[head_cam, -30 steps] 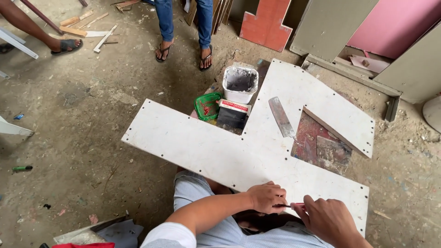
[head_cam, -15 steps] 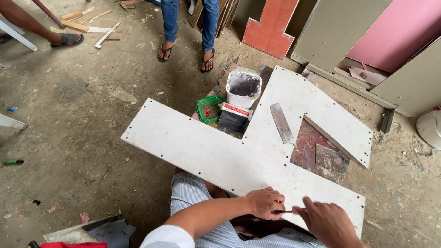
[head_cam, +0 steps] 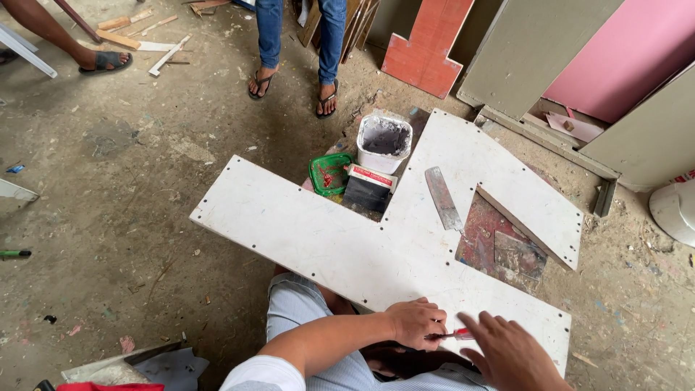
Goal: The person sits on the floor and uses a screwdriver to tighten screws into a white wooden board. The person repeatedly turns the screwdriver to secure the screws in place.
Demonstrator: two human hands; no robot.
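Head view: the left hand (head_cam: 414, 324) is closed around a small red-handled tool (head_cam: 455, 334), pinching it with its tip at the near edge of the white board (head_cam: 326, 239). The right hand (head_cam: 510, 353) lies just beside it, fingers spread flat on the board and holding nothing. The board, a large angular cut-out shape with small dark dots along its edges, lies across the person's lap and the floor.

Farther out, a scraper (head_cam: 443, 198) lies on the board's upper arm. In the notch behind it stand a white bucket (head_cam: 384, 142) of grey paste, a green tub (head_cam: 331, 174) and a dark box (head_cam: 368, 190). Another person's legs in jeans and sandals (head_cam: 293, 80) stand beyond.

As a judgement, the work at the near edge looks underway; the board's surface looks mostly plain white, and how much of the edge remains to be worked cannot be told.

Against the earlier frames, the hands sit at the same spot on the near edge, the right hand's fingers now spread wider, and the view has shifted slightly; the scraper and bucket have not moved.
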